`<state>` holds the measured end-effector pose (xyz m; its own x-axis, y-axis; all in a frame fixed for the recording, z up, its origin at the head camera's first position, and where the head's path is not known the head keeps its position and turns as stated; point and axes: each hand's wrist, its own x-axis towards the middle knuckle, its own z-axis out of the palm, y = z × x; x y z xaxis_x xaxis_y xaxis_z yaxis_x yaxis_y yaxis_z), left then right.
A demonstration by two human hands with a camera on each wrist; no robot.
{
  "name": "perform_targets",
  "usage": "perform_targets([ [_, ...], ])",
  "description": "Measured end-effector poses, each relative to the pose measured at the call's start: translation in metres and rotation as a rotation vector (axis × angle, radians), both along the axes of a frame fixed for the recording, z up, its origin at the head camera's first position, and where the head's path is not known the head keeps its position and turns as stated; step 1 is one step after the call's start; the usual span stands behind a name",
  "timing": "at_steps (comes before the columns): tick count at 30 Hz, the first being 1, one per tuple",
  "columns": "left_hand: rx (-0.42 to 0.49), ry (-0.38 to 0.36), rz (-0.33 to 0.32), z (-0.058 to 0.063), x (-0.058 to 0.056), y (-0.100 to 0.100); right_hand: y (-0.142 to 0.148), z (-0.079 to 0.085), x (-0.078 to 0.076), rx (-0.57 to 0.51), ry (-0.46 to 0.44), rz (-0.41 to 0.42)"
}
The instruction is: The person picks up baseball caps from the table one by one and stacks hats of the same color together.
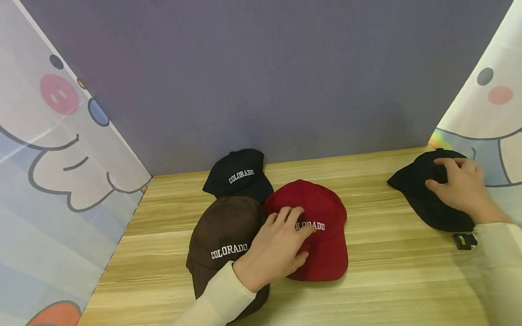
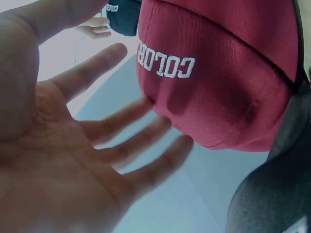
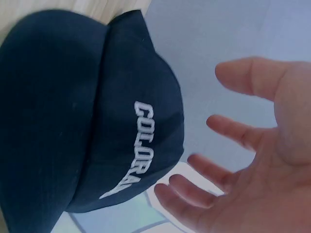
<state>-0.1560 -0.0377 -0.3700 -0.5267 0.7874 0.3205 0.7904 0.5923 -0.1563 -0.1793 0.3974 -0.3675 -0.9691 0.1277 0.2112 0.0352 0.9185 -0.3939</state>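
Note:
In the head view my left hand [image 1: 273, 245] is over a red baseball cap [image 1: 326, 257] lettered COLORADO, its fingers spread and loosely bent. The left wrist view shows the palm [image 2: 63, 155] with a gap between thumb and fingers, and the fingertips by the cap's crown. At the right my right hand [image 1: 462, 187] is over a black baseball cap [image 1: 419, 190]. In the right wrist view its fingers are apart and nothing lies between them; they are beside the crown of that cap [image 3: 131, 87]. Whether either hand touches its cap is unclear.
A brown COLORADO cap [image 1: 222, 226] lies against the red one, partly under my left forearm. Behind them sits another black cap [image 1: 240, 164]. A grey panel [image 1: 282, 70] backs the wooden table [image 1: 379, 296]; cartoon-printed sheets [image 1: 8, 130] line both sides.

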Motion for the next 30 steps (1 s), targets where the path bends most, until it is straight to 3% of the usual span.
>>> perform_targets([
  [6,-0.014,-0.019,0.058,-0.001,-0.002,-0.002,0.012,0.001,0.006,0.03,-0.1,-0.012],
  [13,-0.022,0.0,0.051,-0.002,-0.003,-0.003,0.015,0.002,0.006,0.11,-0.218,0.047],
  [19,-0.029,-0.015,0.046,-0.002,-0.004,-0.003,0.013,0.003,0.006,0.109,-0.302,0.099],
  [30,-0.029,-0.017,0.049,-0.003,-0.006,-0.005,-0.006,0.007,0.006,0.227,-0.286,0.198],
])
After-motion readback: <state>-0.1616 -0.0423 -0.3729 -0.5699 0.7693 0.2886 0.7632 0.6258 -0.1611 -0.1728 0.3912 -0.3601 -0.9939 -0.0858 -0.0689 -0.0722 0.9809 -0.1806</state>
